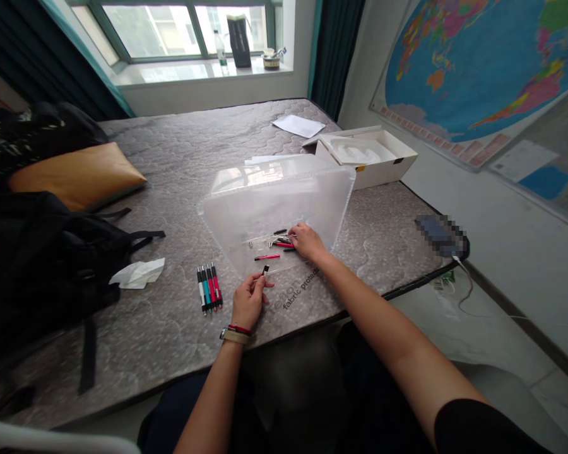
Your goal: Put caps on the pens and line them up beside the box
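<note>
My left hand [249, 298] pinches a small black pen part [266, 270] at the front edge of a clear plastic box [269, 211]. My right hand [307, 241] reaches into the box, its fingers closed at a loose pile of pen parts [283, 243], black, red and metallic. What those fingertips grip, if anything, is hidden. A red pen barrel [267, 257] lies in the box, apart from the pile. To the left of my left hand, several pens [209, 289] with black grips, in white, teal and red, lie side by side on the mattress.
Left of the pens lie a crumpled tissue [138, 273] and a black backpack [47, 271]. Behind the clear box stands an open white carton [366, 154]. A phone-like device [439, 234] with a cable rests at the right edge of the mattress [170, 353].
</note>
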`<state>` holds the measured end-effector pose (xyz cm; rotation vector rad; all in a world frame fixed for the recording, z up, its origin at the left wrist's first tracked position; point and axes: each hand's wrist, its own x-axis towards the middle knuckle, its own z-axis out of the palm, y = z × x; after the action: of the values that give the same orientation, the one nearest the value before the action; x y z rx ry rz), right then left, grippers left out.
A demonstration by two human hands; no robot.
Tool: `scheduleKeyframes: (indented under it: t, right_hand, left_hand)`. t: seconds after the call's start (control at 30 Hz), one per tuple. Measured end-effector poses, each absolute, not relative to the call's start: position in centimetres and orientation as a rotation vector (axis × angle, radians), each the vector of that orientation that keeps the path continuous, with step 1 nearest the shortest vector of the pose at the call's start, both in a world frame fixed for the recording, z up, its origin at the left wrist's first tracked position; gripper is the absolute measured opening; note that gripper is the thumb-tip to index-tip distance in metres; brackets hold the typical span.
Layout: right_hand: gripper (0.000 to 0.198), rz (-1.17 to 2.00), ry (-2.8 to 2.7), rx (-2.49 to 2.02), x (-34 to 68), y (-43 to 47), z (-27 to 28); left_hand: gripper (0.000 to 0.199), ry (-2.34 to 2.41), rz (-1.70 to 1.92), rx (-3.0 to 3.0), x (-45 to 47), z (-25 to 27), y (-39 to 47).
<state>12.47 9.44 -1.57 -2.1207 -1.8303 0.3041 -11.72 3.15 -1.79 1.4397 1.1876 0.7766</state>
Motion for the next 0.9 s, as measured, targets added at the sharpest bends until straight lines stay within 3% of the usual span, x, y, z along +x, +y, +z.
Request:
scheduleKeyframes:
  t: [0.67, 0.9]
  right_hand:
    - [0.027, 0.334, -1.858, -2.093, 11.4, 10.4, -1.7]
    - [0.021, 0.31, -1.814, -2.102, 12.0, 10.4, -1.7]
  left_hand:
    - [0.046, 1.074, 0.81, 1.18, -12.6, -1.8, 3.3]
    - [0.051, 1.041, 0.804, 1.045, -12.8, -1.8, 3.7]
